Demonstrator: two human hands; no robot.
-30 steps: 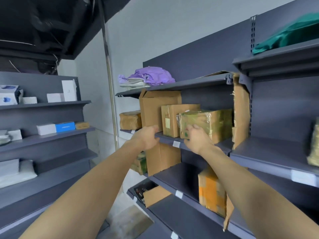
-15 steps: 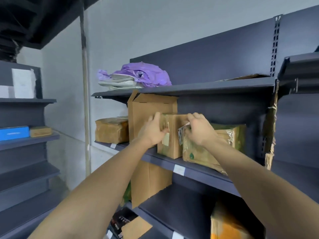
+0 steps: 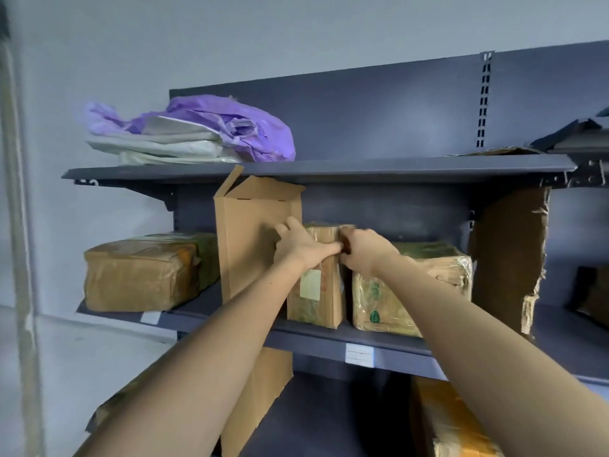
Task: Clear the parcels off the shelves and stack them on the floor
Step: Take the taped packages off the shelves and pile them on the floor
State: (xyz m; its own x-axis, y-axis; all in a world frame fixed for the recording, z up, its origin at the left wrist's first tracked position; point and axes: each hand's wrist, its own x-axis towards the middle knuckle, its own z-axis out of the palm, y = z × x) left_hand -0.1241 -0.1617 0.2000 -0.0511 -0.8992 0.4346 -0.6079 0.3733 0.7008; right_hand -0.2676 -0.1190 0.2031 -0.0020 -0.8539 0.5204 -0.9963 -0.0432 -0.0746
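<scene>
Both my hands have closed in on the upright taped parcel (image 3: 314, 285) on the middle shelf (image 3: 329, 346); a second ago they were only at the shelf edge, and the view has since drawn nearer. My left hand (image 3: 301, 245) now lies on the parcel's upper left corner, fingers spread between it and the tall open carton (image 3: 253, 242) beside it. My right hand (image 3: 365, 250) is curled over the top right corner, in the gap toward the wide green-printed parcel (image 3: 412, 285). I judge this as the grasp forming: the parcel stands on the shelf, not yet lifted, so nothing here has reached the floor.

Hidden or unclear: my right fingertips are behind the parcel, so how firmly they pinch I cannot tell. The paper label (image 3: 310, 284) is unreadable. A wrapped parcel (image 3: 141, 272) sits at far left, purple bags (image 3: 211, 127) above. The floor is out of view.
</scene>
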